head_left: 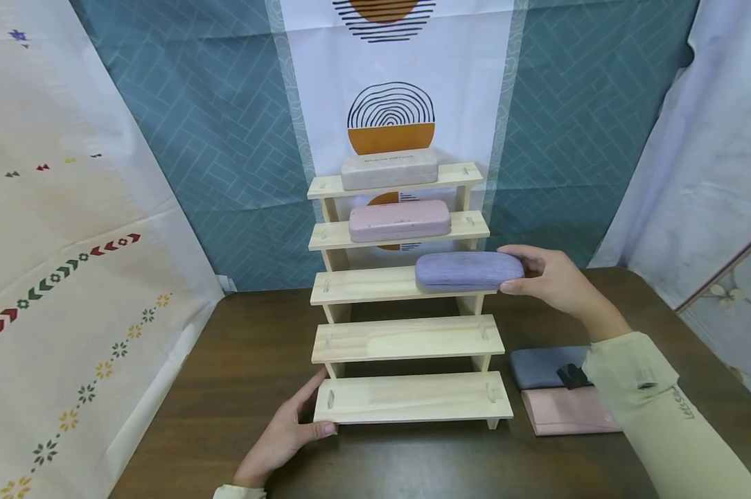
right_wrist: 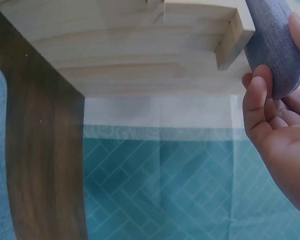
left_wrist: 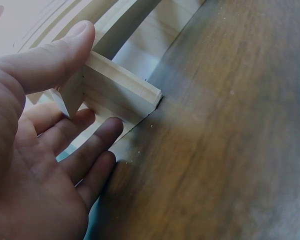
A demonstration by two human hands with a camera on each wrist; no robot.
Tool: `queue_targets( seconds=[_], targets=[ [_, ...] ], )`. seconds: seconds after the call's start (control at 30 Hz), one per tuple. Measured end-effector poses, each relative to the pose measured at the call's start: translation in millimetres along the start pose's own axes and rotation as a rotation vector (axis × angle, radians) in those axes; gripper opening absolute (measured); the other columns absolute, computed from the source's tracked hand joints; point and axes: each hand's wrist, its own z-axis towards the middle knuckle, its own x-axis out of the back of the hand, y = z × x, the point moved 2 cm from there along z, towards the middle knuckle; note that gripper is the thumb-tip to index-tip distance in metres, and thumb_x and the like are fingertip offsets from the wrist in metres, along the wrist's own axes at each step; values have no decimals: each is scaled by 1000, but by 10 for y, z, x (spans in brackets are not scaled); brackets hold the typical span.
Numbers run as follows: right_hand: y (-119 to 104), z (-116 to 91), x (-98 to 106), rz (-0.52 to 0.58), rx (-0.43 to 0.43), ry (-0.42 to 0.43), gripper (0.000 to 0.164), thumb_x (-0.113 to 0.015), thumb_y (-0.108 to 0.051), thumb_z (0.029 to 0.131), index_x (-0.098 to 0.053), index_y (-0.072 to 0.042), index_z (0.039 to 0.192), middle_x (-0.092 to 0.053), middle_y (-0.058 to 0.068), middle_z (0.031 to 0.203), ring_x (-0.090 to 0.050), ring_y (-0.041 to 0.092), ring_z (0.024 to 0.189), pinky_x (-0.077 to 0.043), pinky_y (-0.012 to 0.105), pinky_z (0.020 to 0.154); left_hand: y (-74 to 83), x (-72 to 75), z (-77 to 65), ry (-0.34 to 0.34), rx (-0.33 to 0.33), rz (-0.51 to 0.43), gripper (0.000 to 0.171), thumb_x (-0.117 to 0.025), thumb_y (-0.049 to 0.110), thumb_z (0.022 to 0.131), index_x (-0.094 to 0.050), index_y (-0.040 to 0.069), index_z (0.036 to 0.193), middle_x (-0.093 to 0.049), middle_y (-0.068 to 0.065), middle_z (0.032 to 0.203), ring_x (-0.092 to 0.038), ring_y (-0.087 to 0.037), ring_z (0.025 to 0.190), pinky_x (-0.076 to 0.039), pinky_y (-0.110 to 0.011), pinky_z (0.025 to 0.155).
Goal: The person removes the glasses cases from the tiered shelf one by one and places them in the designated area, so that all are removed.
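Note:
A tiered wooden display stand [head_left: 409, 339] stands on the table. At its lowest step, my left hand [head_left: 288, 426] grips the left corner, thumb at the front and fingers round the side; the left wrist view shows the same hand [left_wrist: 45, 135] at the board's end. My right hand [head_left: 553, 281] holds the right end of a blue-purple glasses case [head_left: 465, 270] between thumb and fingers. That case lies over the right part of the middle step, its right end past the board. Whether it fully rests there I cannot tell. In the right wrist view, fingers curl under the case [right_wrist: 277, 45].
A pink glasses case [head_left: 400, 222] sits on the second step from the top, and a pale grey case [head_left: 390, 170] on the top one. Right of the stand lie a blue-grey flat pouch [head_left: 540, 367] and a pink one [head_left: 565, 412]. Patterned cloth [head_left: 226, 138] hangs behind.

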Motion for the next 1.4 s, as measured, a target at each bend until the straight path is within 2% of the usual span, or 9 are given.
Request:
queue_targets(
  seconds=[0.33, 0.6, 0.73, 0.93, 1.17, 1.4],
  targets=[
    [125, -82, 70, 13, -28, 31, 60, -79, -8, 88, -54, 3, 141, -65, 22, 119, -64, 10, 94, -53, 21, 77, 5, -2, 11, 10, 15, -6, 95, -84, 9, 82, -32, 18, 160, -43, -12, 153, -48, -28, 128, -37, -24, 101],
    [197, -125, 145, 74, -5, 33, 59, -76, -2, 89, -51, 7, 142, -67, -2, 114, -65, 8, 96, -54, 23, 78, 19, -1, 10, 17, 11, -4, 95, -84, 9, 82, -32, 17, 160, -46, -13, 151, -49, -27, 126, -38, -24, 100],
    [211, -166, 210, 84, -9, 27, 58, -74, 0, 90, -49, 9, 142, -67, -7, 114, -65, 7, 97, -54, 23, 78, 25, 0, 14, 12, 13, -11, 95, -84, 9, 82, -31, 18, 160, -46, -12, 151, -48, -28, 127, -38, -24, 100],
    [255, -227, 321, 70, -31, 8, 60, -72, 0, 92, -47, 6, 145, -64, -10, 119, -62, 5, 101, -53, 21, 80, 36, 3, 14, 23, 30, -7, 95, -85, 10, 81, -33, 20, 160, -42, -8, 154, -42, -27, 134, -33, -24, 104],
    [361, -334, 447, 48, -43, 8, 61, -71, 0, 93, -46, 1, 149, -61, -13, 123, -62, 4, 104, -52, 20, 81, 19, 1, 19, 20, 27, -1, 95, -85, 11, 81, -33, 21, 159, -44, -8, 153, -43, -27, 133, -33, -24, 104],
    [474, -458, 526, 47, -52, 54, 62, -71, 2, 92, -48, -3, 149, -63, -13, 122, -62, 5, 100, -52, 20, 78, 16, -7, 15, 28, 52, -6, 96, -86, 11, 80, -33, 18, 160, -41, -7, 155, -38, -26, 138, -30, -24, 107]
  ],
)
